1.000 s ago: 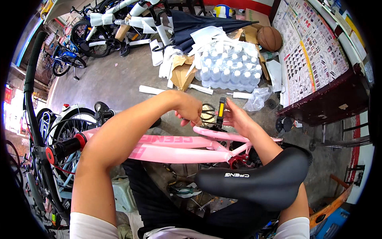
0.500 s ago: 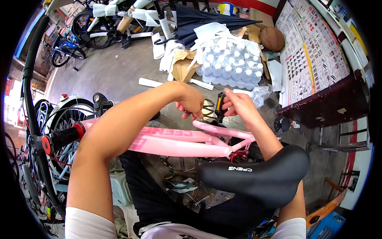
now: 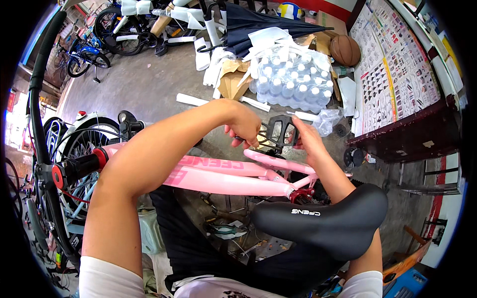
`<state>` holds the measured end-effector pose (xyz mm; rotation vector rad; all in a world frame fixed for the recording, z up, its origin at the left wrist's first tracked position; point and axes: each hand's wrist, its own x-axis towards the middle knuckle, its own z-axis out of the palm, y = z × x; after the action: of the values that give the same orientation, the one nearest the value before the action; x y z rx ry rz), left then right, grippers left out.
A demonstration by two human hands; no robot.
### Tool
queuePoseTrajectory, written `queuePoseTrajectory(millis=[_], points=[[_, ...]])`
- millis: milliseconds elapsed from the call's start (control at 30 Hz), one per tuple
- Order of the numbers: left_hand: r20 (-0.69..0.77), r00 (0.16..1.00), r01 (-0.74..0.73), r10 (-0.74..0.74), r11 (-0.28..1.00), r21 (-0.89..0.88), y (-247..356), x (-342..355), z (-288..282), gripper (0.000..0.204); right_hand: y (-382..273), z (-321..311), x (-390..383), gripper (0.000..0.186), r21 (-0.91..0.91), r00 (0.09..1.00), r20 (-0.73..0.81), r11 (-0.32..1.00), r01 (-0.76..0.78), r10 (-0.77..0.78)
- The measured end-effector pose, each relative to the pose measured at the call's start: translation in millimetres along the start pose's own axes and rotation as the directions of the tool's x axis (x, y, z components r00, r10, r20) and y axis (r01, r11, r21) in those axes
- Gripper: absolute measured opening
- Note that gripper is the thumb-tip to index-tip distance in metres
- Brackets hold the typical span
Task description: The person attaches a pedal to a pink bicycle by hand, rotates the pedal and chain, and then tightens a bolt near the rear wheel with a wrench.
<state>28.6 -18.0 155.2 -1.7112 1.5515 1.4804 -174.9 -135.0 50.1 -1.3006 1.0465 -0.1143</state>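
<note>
A pink bicycle frame lies across in front of me, with a black saddle at its near right. Beyond the frame, a black pedal shows its broad, cut-out face. My right hand holds the pedal by its right edge, between thumb and fingers. Just left of the pedal, my left hand is closed with curled fingers. A small dark end shows at those fingers, but I cannot make out what it belongs to. Dark loops of cable or wire lie between the two hands, partly hidden.
A black handlebar rises at the left, near a wheel of another bike. Wrapped water bottles, a dark umbrella and a basketball lie beyond. Pliers and other tools lie below the frame. A dark red cabinet stands right.
The pedal has turned in my right hand, from its narrow edge with an orange reflector to its broad face. My left hand stays close beside it. The whole view has shifted slightly.
</note>
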Motion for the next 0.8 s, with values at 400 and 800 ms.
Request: queuePoseTrajectory(millis=[400,800], points=[[-0.019,0.999,0.037,-0.036,0.998,0.051,4,-4,1,0.038,-13,2,-4,0.043,-0.108,0.991,-0.038,0.986,0.126,-0.131],[-0.021,1.0,0.02,-0.02,0.999,0.027,5,-3,0,0.037,11,11,7,0.056,0.082,0.987,0.109,0.989,-0.124,0.115]])
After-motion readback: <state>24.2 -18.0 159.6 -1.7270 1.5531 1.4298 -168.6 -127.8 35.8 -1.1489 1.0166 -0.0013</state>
